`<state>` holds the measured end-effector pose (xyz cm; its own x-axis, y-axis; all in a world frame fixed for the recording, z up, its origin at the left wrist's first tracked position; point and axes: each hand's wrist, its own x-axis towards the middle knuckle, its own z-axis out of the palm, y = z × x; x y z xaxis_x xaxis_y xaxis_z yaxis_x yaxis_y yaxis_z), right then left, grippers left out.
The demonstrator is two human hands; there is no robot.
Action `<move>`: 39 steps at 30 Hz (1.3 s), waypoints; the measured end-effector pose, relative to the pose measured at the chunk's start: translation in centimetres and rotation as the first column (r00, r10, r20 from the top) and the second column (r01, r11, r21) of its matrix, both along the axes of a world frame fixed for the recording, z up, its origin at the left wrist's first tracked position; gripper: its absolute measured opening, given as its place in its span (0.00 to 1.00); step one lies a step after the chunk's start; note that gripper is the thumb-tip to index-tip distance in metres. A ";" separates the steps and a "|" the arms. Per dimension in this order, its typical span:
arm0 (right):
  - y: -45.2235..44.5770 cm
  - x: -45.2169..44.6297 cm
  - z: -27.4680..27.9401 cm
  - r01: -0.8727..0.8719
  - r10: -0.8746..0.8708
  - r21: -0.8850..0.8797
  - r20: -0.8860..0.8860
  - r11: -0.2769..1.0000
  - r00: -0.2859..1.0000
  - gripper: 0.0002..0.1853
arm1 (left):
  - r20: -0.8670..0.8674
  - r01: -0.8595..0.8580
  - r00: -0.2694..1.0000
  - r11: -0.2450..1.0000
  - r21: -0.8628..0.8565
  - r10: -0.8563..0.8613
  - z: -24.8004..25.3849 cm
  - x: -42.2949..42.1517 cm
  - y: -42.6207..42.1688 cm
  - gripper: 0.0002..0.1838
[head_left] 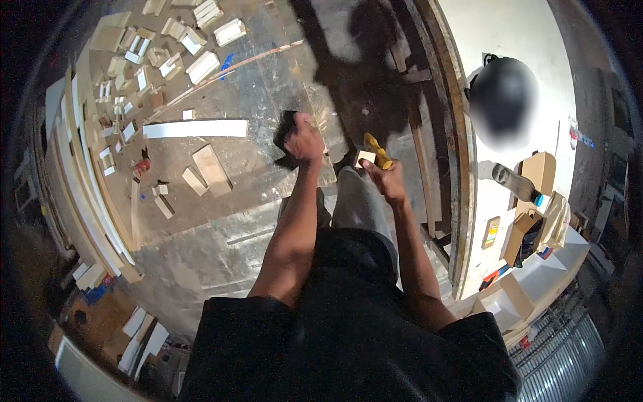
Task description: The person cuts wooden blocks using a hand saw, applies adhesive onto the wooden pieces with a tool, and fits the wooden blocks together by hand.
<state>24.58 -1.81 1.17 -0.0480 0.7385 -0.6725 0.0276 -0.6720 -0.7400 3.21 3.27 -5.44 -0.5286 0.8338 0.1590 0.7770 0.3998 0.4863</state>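
In the head view, my left hand (305, 142) is held over the work surface with its fingers curled together. Whatever may be between those fingers is too small or hidden to make out. My right hand (387, 179) is closed around a yellow object (378, 151), whose exact kind I cannot tell. A small pale wooden block (365, 159) is at the thumb of the same hand. Left of my left hand lies a long white-faced strip (195, 128). Bare wooden pieces (211, 170) rest nearer to me.
Many small wooden assemblies (191, 43) are spread at the upper left. Long boards (94, 181) line the left edge. On the white table (499, 194) at right are a bottle (516, 182), an open cardboard box (522, 234) and a blurred dark round shape (504, 100).
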 end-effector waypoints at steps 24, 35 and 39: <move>-3.2 -4.1 17.3 0.235 -0.282 -0.249 -0.177 0.940 0.943 0.18 | 0.854 0.726 0.077 0.616 0.305 -0.514 21.3 -4.9 -3.2 0.19; -7.0 -6.2 18.5 0.246 -0.264 -0.107 -0.205 0.963 0.943 0.25 | 0.579 0.723 0.099 0.458 0.517 -0.809 23.2 -5.7 -6.6 0.18; -8.5 -6.9 17.1 0.307 -0.310 -0.044 -0.107 0.951 0.945 0.27 | 0.347 0.781 0.351 0.477 0.404 -0.870 23.5 -8.8 -7.6 0.17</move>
<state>17.73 -10.29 18.25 0.1041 0.7110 -0.6954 -0.2659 -0.6539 -0.7083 -5.62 -4.29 18.07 0.3831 0.8776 0.2882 0.3341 -0.4225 0.8425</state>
